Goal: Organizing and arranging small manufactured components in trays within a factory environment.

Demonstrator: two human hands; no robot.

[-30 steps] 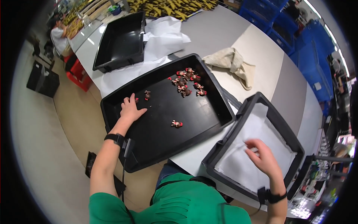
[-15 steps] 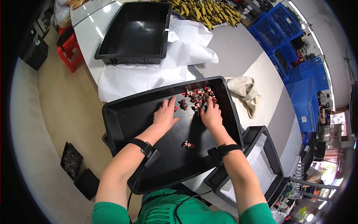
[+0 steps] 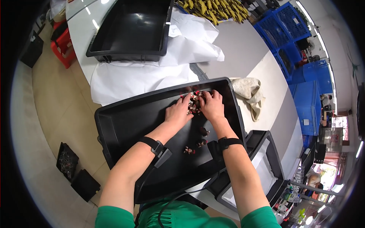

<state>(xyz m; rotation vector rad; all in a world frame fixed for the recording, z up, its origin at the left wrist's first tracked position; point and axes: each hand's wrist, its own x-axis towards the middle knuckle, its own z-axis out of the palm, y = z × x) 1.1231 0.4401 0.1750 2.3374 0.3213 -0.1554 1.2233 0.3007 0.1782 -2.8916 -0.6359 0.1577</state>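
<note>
A black rectangular tray (image 3: 129, 138) lies in front of me, tilted a little. Toward its far right corner, a heap of small brown, red and white figurines (image 3: 194, 108) sits between my hands. My left hand (image 3: 178, 111) rests at the heap's left side, fingers spread and fingertips touching the figurines. On the other side, my right hand (image 3: 213, 107) leans over the heap with thumb and fingers apart; some figurines are hidden beneath it. Closer to me lie a dark brown figurine (image 3: 204, 132), another figurine (image 3: 202, 143) and a red-and-white one (image 3: 189, 150), all loose.
An empty-looking black tray (image 3: 133, 30) stands on white sheeting (image 3: 140, 78) beyond. Yellow-brown figures (image 3: 215, 9) are piled at the far edge. A beige cloth (image 3: 249, 95) lies right of my tray, near a paper-lined black tray (image 3: 262, 174). Blue crates (image 3: 306, 102) stand at the right.
My hands have come closer together around the heap, and the figurines between them are packed tighter. Two more loose figurines now lie nearer to me. The view has shifted slightly.
</note>
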